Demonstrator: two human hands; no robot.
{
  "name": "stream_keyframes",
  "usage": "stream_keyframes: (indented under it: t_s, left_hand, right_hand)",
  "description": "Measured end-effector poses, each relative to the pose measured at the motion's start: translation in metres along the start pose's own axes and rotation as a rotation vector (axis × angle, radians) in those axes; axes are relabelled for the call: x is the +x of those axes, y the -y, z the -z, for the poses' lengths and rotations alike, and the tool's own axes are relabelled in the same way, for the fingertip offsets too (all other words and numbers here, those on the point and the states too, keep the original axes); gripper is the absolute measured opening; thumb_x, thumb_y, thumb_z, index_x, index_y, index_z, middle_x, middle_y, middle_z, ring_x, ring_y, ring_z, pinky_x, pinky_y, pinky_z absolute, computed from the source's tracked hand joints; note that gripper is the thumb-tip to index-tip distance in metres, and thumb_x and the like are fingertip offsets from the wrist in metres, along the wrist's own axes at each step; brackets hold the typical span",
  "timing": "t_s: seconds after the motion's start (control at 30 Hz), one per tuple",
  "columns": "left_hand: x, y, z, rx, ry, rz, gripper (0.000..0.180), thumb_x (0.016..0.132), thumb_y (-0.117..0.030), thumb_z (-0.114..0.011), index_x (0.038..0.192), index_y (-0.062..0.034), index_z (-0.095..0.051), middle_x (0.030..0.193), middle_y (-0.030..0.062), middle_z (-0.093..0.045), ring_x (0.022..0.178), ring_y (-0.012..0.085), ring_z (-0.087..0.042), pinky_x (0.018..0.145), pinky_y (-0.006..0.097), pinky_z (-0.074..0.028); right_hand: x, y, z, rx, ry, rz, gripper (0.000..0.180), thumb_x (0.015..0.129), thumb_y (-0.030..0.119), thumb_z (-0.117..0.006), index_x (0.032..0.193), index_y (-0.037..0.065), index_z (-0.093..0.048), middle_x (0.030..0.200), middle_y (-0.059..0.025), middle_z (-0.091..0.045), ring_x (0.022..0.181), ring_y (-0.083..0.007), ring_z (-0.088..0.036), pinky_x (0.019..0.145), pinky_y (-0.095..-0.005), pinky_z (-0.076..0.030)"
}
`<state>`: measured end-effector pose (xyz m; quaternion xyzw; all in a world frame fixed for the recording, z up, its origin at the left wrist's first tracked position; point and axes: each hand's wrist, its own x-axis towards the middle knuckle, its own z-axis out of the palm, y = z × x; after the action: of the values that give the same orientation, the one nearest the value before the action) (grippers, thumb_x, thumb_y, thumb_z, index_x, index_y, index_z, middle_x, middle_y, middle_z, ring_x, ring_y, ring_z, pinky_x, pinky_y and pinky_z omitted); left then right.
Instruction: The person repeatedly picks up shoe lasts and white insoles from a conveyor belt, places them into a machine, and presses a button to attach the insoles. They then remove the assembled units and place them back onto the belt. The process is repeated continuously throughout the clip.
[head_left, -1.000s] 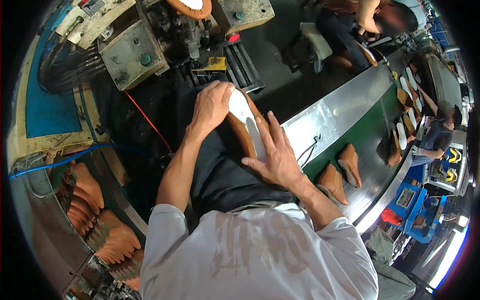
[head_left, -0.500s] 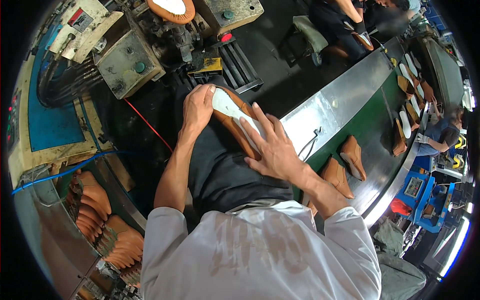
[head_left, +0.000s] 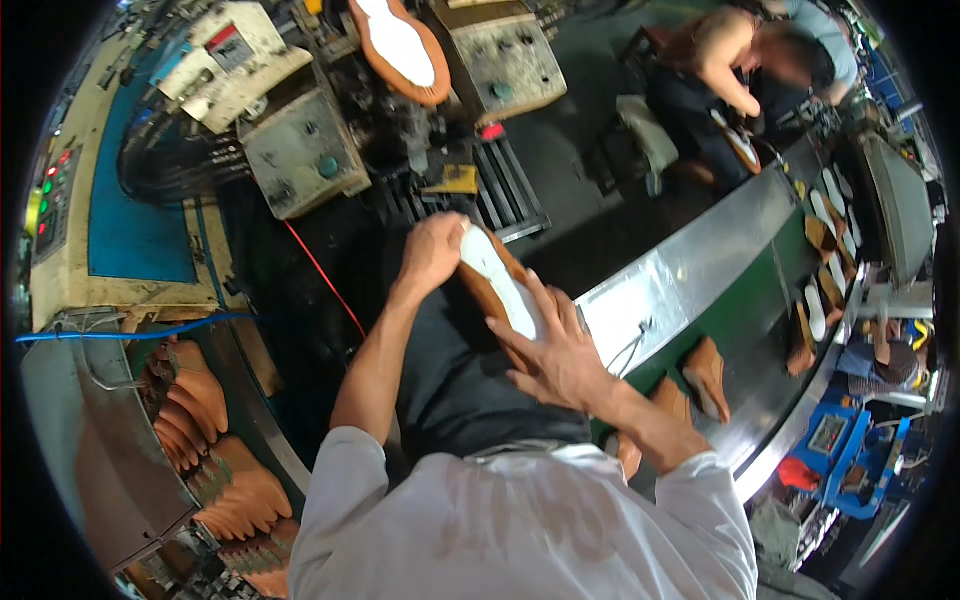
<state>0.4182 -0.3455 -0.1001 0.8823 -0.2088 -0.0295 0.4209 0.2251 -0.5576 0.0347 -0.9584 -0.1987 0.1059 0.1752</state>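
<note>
A brown leather shoe (head_left: 482, 292), its white insole side facing up, lies slanted over my dark-trousered lap. My left hand (head_left: 433, 257) is closed on its far end, the thumb at the edge of the white piece. At the near end, my right hand (head_left: 560, 350) wraps the shoe, fingers spread along its right side and across the white surface. The underside of the shoe and part of its near end are hidden by the right hand.
Ahead, a machine with control boxes (head_left: 305, 160) carries another white-bottomed brown shoe (head_left: 437, 72). Brown shoes (head_left: 707, 375) sit on the green conveyor (head_left: 745, 310) behind a metal ledge (head_left: 690, 250). Stacked brown uppers (head_left: 245, 485) stand at left. A seated person (head_left: 715, 75) works at far right.
The whole view has shifted, so the scene sits lower and further right. My right hand has slid somewhat toward the shoe's near end; the left keeps its hold on the far end.
</note>
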Motion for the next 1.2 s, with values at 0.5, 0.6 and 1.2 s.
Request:
stream_keyframes:
  t_s: [0.5,0.6,1.2]
  left_hand:
    - [0.256,0.019,0.171,-1.241,-0.240,0.414,0.074,0.100,-0.036,-0.079,0.157,-0.0059,-0.044,0.139,0.0155,-0.064,0.125,0.0304,-0.066,0.108,0.047,-0.053]
    - [0.274,0.021,0.165,-1.307,-0.177,0.394,0.062,0.100,-0.029,-0.079,0.150,-0.0078,-0.049,0.130,0.0140,-0.066,0.120,0.0293,-0.068,0.100,0.050,-0.059]
    - [-0.082,0.009,0.177,-1.699,-0.165,0.272,0.120,0.093,-0.091,-0.047,0.167,0.0015,-0.026,0.144,0.0363,-0.059,0.121,0.0536,-0.068,0.102,0.069,-0.057]
  right_hand:
    - [0.087,-0.060,0.086,0.007,-0.540,-0.056,0.071,0.074,0.025,-0.086,0.143,0.019,-0.073,0.167,-0.0403,-0.029,0.137,-0.0570,-0.049,0.106,-0.0648,-0.052]
    - [0.150,-0.065,0.123,-0.045,-0.595,0.023,0.073,0.075,0.025,-0.085,0.147,0.024,-0.070,0.166,-0.0404,-0.031,0.138,-0.0572,-0.049,0.108,-0.0637,-0.051]
    - [0.390,-0.065,0.090,0.076,-0.560,0.091,0.075,0.085,0.037,-0.081,0.156,0.033,-0.060,0.172,-0.0340,-0.020,0.145,-0.0606,-0.036,0.117,-0.0630,-0.045]
